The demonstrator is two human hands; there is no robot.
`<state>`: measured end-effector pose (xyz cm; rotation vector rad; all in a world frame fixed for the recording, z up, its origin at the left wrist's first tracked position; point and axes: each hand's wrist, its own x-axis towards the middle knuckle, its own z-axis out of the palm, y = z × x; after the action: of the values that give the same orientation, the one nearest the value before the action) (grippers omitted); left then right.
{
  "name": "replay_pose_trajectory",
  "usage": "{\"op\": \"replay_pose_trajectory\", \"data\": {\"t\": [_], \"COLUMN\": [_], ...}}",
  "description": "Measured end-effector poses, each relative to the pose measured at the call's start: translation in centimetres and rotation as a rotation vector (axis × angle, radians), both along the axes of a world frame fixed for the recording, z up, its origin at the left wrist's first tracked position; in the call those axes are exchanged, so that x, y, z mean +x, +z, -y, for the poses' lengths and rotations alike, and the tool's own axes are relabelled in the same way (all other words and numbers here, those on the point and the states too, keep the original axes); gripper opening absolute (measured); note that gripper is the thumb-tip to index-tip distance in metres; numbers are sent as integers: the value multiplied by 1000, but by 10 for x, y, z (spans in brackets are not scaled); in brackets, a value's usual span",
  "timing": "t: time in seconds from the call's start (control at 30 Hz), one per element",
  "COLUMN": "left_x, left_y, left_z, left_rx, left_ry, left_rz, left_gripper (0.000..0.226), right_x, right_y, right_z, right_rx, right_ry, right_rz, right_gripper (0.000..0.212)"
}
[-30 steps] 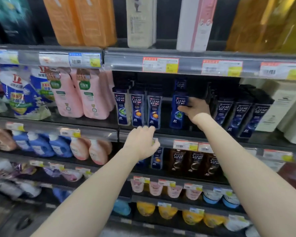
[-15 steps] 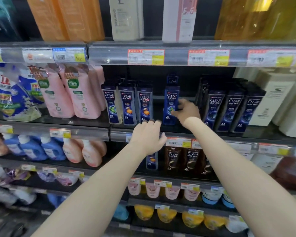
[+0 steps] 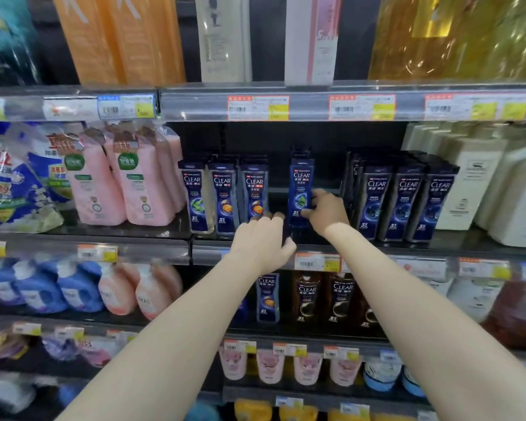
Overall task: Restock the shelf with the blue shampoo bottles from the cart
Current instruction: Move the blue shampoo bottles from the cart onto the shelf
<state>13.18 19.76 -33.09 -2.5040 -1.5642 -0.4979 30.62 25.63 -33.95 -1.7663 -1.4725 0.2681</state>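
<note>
Placing step: bottle [image 3: 301, 189] upright on shelf [image 3: 462, 244], right of row [image 3: 223, 199], gap between. Right hand [image 3: 325, 212] grips its base. Left hand [image 3: 263, 240] curled below row, contents unclear. Next: slide bottle against row, release.

Shop: stocked shelves [image 3: 346, 243] w/ price tags [image 3: 258, 107].

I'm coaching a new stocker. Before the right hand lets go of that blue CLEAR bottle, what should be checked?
1. Blue CLEAR bottle upright, label facing out: ok.
2. Right hand grips its lower part: ok.
3. Its base seated on the shelf: cannot tell, too dark.
4. Clear of the three CLEAR bottles at its left and the dark CLEAR bottles at its right: ok.
5. Left hand, at the shelf edge, free to help: cannot tell.
</note>
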Motion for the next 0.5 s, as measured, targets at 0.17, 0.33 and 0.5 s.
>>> {"op": "replay_pose_trajectory", "data": {"t": [0.17,0.33,0.5], "left_x": [8,11,14], "left_y": [-9,-12,-14], "left_z": [0,-5,-11], "left_rx": [6,8,14], "left_ry": [-11,-54,-91], "left_rz": [15,56,81], "left_gripper": [44,52,54], "right_x": [5,8,10], "right_y": [-8,-13,-13], "right_z": [-15,-34,-46], "right_rx": [86,125,103], "right_ry": [0,-9,-22], "right_rz": [-10,-46,-43], "right_gripper": [37,39,45]}}
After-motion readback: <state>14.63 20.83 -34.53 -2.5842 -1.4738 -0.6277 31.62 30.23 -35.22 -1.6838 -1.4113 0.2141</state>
